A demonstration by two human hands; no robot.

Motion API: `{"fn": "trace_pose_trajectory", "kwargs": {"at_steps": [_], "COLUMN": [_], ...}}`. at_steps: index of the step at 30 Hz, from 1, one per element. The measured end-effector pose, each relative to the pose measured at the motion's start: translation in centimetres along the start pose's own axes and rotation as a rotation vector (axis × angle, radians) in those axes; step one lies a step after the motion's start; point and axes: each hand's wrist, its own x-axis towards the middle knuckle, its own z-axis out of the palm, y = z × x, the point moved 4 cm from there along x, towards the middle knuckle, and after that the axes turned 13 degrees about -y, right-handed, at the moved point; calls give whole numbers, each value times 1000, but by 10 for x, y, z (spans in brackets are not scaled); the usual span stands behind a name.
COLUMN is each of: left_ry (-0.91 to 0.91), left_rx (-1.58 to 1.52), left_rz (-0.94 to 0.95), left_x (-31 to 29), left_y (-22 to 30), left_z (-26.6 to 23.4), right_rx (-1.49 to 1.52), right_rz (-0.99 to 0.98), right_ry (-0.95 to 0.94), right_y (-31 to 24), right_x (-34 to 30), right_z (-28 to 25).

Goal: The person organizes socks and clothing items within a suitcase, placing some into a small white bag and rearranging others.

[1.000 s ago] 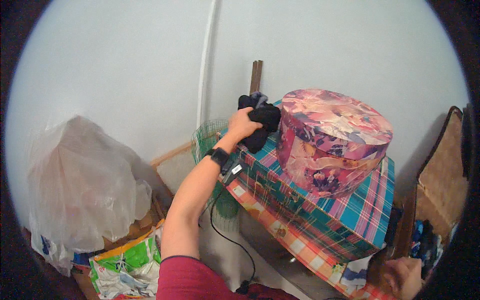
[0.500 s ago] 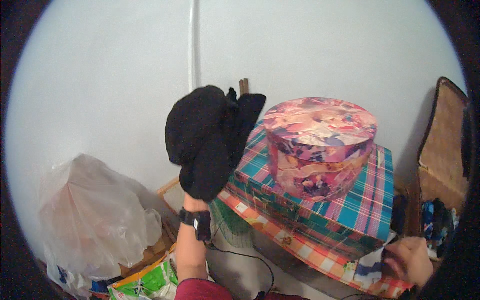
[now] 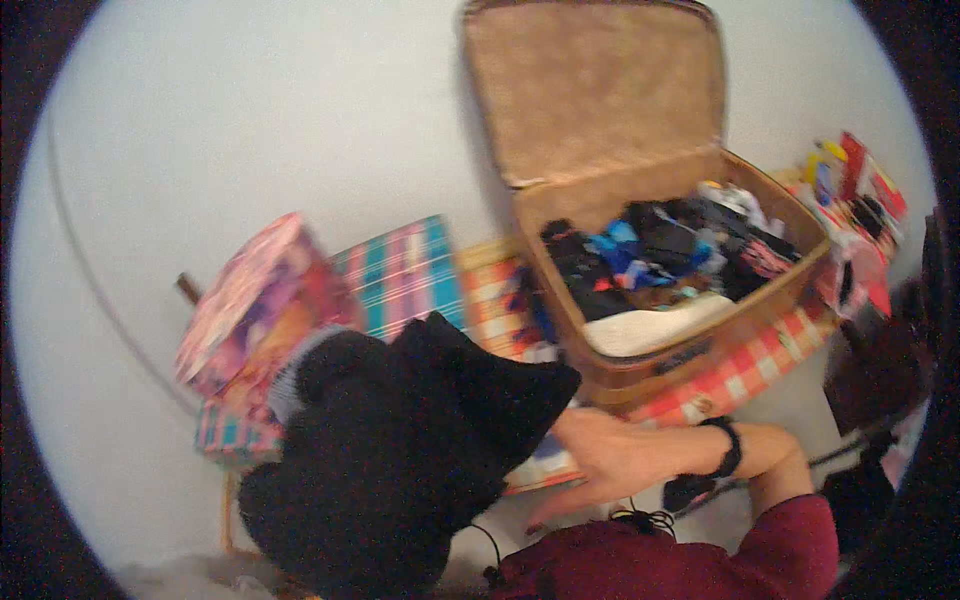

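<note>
A large black fabric cap (image 3: 380, 460) with a pointed brim fills the lower middle of the view, held up close to me. A strip of grey shows at its left edge. My left hand is hidden behind the cap, so its fingers cannot be seen. Reaching in from the right is my right hand (image 3: 630, 455), a black band on its wrist. Its thumb stretches out apart below the cap's brim. The other fingertips pass behind the brim; whether they touch it I cannot tell.
An open brown suitcase (image 3: 680, 355) with folded and crumpled clothes (image 3: 665, 235) stands at the back right. Left of it are a plaid box (image 3: 405, 270) and a round pink patterned box (image 3: 270, 300). A red-white checked cloth (image 3: 780, 350) lies beneath. Pink and red items (image 3: 865, 270) sit far right.
The view has swung right, bringing the whole suitcase in. The black cap is now nearer and lower. My right hand has come from the checked cloth's corner to beside the cap.
</note>
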Motion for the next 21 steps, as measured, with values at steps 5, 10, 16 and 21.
{"fn": "trace_pose_trajectory", "kwargs": {"at_steps": [5, 10, 16, 21], "left_ry": [-383, -416, -317, -181], "left_rx": [304, 32, -63, 283], "left_rz": [22, -144, -89, 210], "left_x": [68, 73, 123, 186], "left_y": [-35, -48, -11, 33], "left_z": [104, 179, 223, 248], "right_rx": [435, 466, 414, 1008], "right_rz": [-54, 18, 6, -107], "right_ry": [430, 527, 653, 637], "right_y": [20, 36, 46, 61], "right_x": [-64, -116, -167, -162], "right_z": [12, -1, -37, -76]}}
